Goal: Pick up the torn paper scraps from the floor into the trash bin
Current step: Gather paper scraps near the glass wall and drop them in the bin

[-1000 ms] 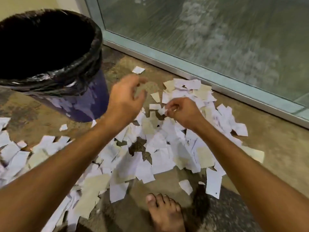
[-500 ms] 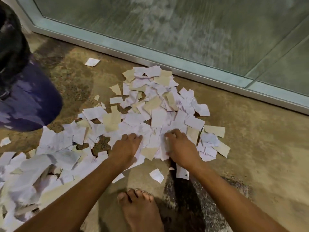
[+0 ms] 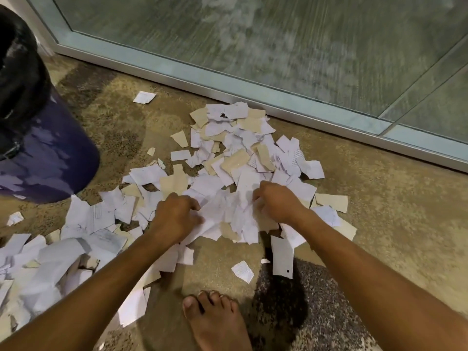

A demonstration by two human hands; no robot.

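Note:
A wide heap of torn white and tan paper scraps (image 3: 238, 158) covers the floor in front of me. My left hand (image 3: 176, 216) lies on the near part of the heap, its fingers curled into the scraps. My right hand (image 3: 274, 202) sits a little to the right, fingers curled round scraps too, and a bunched mound of paper (image 3: 225, 216) rises between the two hands. The purple trash bin (image 3: 48, 158) with a black liner stands at the left, apart from both hands. More scraps (image 3: 50, 264) spread toward the lower left.
A glass door with a metal frame (image 3: 228, 87) runs along the far side of the floor. My bare foot (image 3: 215, 323) stands below the heap. Single scraps lie apart: one (image 3: 144, 97) near the frame, one (image 3: 243, 271) near my foot.
Both hands came down from near the bin onto the heap, then drew their fingers in, bunching scraps between them. The view swung right, leaving the bin at the left edge.

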